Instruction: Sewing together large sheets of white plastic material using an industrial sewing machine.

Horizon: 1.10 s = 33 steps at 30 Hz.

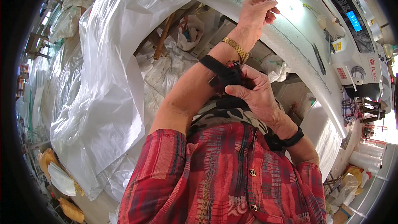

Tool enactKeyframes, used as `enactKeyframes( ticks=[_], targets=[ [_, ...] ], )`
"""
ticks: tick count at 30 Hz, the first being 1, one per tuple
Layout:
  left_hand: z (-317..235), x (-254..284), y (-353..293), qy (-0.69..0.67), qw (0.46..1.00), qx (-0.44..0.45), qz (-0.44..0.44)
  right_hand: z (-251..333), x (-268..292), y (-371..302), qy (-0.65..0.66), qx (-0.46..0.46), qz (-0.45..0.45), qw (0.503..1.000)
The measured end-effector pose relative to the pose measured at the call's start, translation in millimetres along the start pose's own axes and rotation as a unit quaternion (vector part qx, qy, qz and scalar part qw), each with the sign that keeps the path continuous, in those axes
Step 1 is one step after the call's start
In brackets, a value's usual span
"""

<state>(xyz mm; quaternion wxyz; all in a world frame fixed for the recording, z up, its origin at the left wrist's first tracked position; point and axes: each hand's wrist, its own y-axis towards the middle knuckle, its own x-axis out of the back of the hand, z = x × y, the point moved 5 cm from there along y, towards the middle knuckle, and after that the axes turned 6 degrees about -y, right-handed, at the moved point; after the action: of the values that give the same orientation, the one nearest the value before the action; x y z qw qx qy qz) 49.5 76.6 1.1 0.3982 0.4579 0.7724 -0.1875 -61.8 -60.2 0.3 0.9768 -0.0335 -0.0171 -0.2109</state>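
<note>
Evidently, my right hand (262, 98) pinches the black strap (219, 70) worn around the left forearm, elbow-side of the gold link band (235, 49). My left hand (256, 13) is curled; I cannot tell whether it grips anything. The strap should handle light and pliable, best held by its edges.

Glossy plastic sheeting (103, 79) is seen at left; now shiny metal is caught on the bracelet (235, 48) at centre, matt fabric on the black strap (219, 68), woven cloth on the shirt (215, 170) below.
</note>
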Motion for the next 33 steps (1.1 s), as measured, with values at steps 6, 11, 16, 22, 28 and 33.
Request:
enactKeyframes(
  ticks=[6, 11, 16, 22, 28, 33],
  targets=[
    [0.4, -1.1, -2.2, 0.010, 1.000, -0.001, -0.002, -4.0, -2.4, -0.8, 0.044, -0.030, 0.010, 0.999],
    [1.0, 1.3, 0.7, -0.011, 1.000, 0.004, 0.004, 0.2, -8.3, 0.3, 0.112, -0.029, 0.012, 0.993],
    [-1.9, 3.5, 4.2, -0.033, 0.999, 0.005, 0.008, -2.8, -7.2, -0.8, 0.084, -0.028, -0.019, 0.996],
    [-4.8, 4.8, 2.7, -0.055, 0.998, 0.001, 0.031, -1.1, -8.8, -3.3, 0.010, 0.003, -0.070, 0.998],
    [-8.5, 6.5, 0.4, -0.059, 0.998, 0.001, 0.022, 0.8, -3.1, -3.4, -0.075, 0.031, -0.091, 0.993],
    [-4.8, 9.3, 1.3, -0.071, 0.997, 0.018, 0.000, 5.3, -2.4, -3.0, -0.099, 0.058, -0.093, 0.989]
  ],
)
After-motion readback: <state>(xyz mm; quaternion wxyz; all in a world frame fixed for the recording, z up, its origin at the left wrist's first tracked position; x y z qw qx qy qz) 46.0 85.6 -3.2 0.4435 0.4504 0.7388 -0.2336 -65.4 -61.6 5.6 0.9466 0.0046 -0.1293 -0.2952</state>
